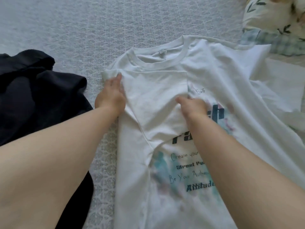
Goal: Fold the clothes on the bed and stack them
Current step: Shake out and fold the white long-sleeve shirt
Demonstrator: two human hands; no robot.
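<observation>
A white T-shirt (214,76) with black lettering and teal print lies front up on the bed, collar away from me. Its left sleeve is folded inward across the chest. My left hand (110,95) rests flat on the shirt's folded left edge, fingers straight and pointing toward the collar. My right hand (192,105) lies on the folded sleeve's hem at the chest, fingers bent over the cloth; whether it pinches the fabric I cannot tell. The shirt's right sleeve spreads out flat to the right.
A heap of dark navy clothing (36,90) lies on the bed to the left. The bedspread (99,22) is pale grey with a woven pattern. A floral pillow (270,12) and a checked cloth (264,40) sit at the top right.
</observation>
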